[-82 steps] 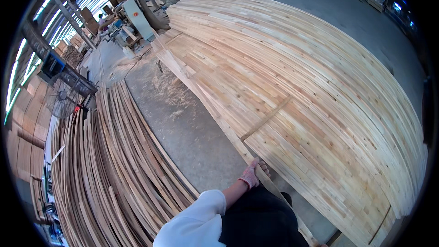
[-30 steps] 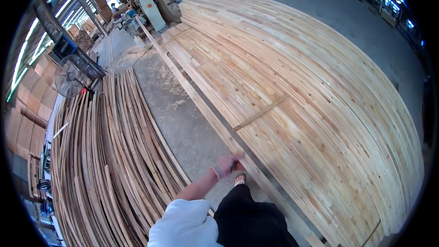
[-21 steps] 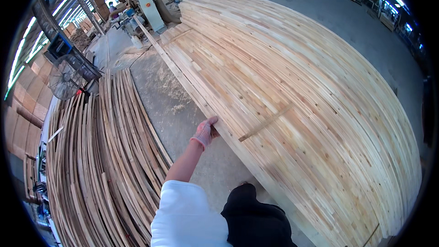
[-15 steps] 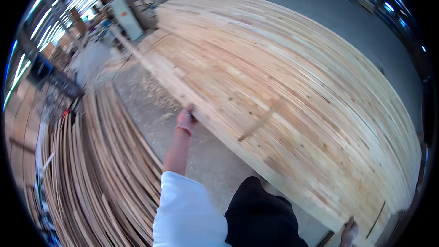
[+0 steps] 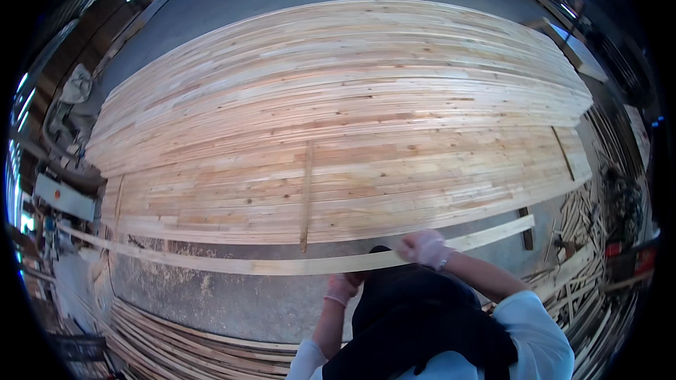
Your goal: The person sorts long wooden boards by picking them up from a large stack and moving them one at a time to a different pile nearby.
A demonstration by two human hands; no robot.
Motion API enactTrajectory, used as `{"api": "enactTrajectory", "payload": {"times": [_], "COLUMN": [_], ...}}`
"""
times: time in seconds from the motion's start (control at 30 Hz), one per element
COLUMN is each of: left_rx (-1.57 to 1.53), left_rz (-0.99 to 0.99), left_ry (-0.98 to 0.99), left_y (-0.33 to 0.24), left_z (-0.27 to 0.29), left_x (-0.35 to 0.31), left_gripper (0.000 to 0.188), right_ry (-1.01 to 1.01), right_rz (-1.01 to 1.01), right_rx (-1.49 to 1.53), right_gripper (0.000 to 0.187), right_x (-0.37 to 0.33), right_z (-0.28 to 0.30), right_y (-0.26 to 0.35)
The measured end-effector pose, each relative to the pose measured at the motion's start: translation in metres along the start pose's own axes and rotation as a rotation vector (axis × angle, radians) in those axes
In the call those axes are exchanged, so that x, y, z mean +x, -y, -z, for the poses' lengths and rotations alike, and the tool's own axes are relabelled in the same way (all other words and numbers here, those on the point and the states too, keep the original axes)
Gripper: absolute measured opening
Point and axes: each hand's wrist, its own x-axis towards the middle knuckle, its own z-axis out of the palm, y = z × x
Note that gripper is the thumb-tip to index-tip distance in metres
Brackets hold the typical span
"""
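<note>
I hold a long thin wooden strip (image 5: 232,264) level in front of me, running from far left to the right. My left hand (image 5: 342,287), in a pale glove, grips it from below near its middle. My right hand (image 5: 425,248), also gloved, closes on it a little further right. Just beyond the strip lies a wide layer of pale wooden boards (image 5: 338,119) laid side by side on the floor. A short thin slat (image 5: 307,197) lies crosswise on top of those boards.
A heap of loose thin strips (image 5: 176,345) lies on the concrete floor at the lower left. More offcuts and slats (image 5: 584,253) pile up at the right. Machinery (image 5: 63,197) stands at the far left edge.
I have turned to face the board layer squarely. Before, only my left hand was reaching along the edge; now both hands hold one long strip lifted off the floor.
</note>
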Motion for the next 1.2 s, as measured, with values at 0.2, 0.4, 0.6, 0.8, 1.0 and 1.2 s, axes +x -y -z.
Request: {"api": "enactTrajectory", "payload": {"times": [0.2, 0.4, 0.6, 0.8, 1.0, 1.2], "left_rx": [1.091, 0.516, 0.19, -0.105, -0.284, -0.265], "left_rz": [-0.325, -0.39, -0.725, -0.953, -0.516, -0.326], "left_ry": [0.239, 0.05, -0.295, -0.542, -0.812, -0.5], "left_y": [0.044, -0.01, -0.078, -0.123, -0.001, 0.052], "left_z": [-0.082, -0.009, 0.001, 0.038, 0.028, -0.119], "left_x": [-0.052, -0.061, -0.094, -0.098, 0.005, 0.117], "left_gripper": [0.04, 0.036, 0.046, 0.064, 0.072, 0.063], "right_ry": [0.198, 0.205, 0.274, 0.381, -0.145, -0.527], "right_rz": [0.363, 0.479, 0.025, -0.492, -0.824, -0.027], "right_rx": [0.086, 0.078, 0.253, 1.422, 1.577, -0.166], "right_gripper": [0.043, 0.041, 0.043, 0.036, 0.034, 0.057], "right_x": [0.046, 0.065, 0.058, 0.105, 0.17, 0.262], "right_z": [-0.027, -0.03, -0.009, -0.047, -0.002, 0.179], "right_y": [0.079, 0.058, -0.066, -0.231, -0.299, -0.304]}}
